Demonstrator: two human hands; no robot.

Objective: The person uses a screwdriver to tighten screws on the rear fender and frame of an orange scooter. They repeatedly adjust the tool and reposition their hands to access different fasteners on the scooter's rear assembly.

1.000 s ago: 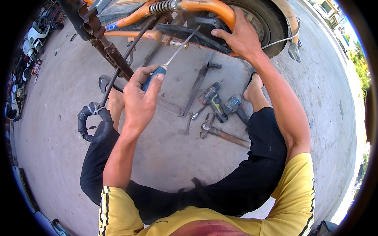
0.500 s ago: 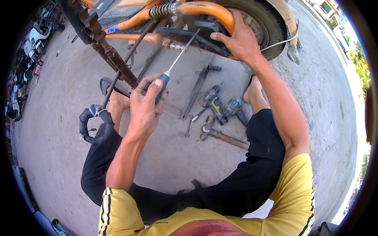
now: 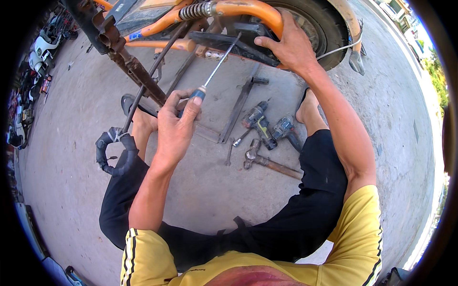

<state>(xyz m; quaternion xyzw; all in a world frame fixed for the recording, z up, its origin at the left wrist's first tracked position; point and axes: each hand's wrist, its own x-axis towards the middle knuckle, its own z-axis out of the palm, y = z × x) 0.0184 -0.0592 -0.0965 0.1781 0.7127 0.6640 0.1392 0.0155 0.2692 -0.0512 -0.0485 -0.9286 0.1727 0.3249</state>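
My left hand [image 3: 179, 124] is closed round the blue handle of a screwdriver [image 3: 216, 71], covering most of it. The long shaft slants up and to the right, its tip at a black part [image 3: 250, 31] under the orange tube [image 3: 250, 10] of a vehicle frame. Whether the tip sits in a screw is too small to tell. My right hand [image 3: 298, 45] grips the bent end of the orange tube beside the wheel [image 3: 329, 28], thumb stretched toward the black part. Its other fingertips are partly hidden.
Two cordless drills [image 3: 256, 117] [image 3: 285, 129], a hammer [image 3: 272, 164] and a wrench [image 3: 229, 155] lie on the concrete between my feet. A rusty upright post [image 3: 129, 66] and a rod with a black-wrapped ring [image 3: 102, 150] stand at left. Parked motorbikes [image 3: 40, 57] line the far left.
My left hand has turned on the screwdriver: the thumb has moved down and less of the handle shows. The tip and my right hand stay nearly in place.
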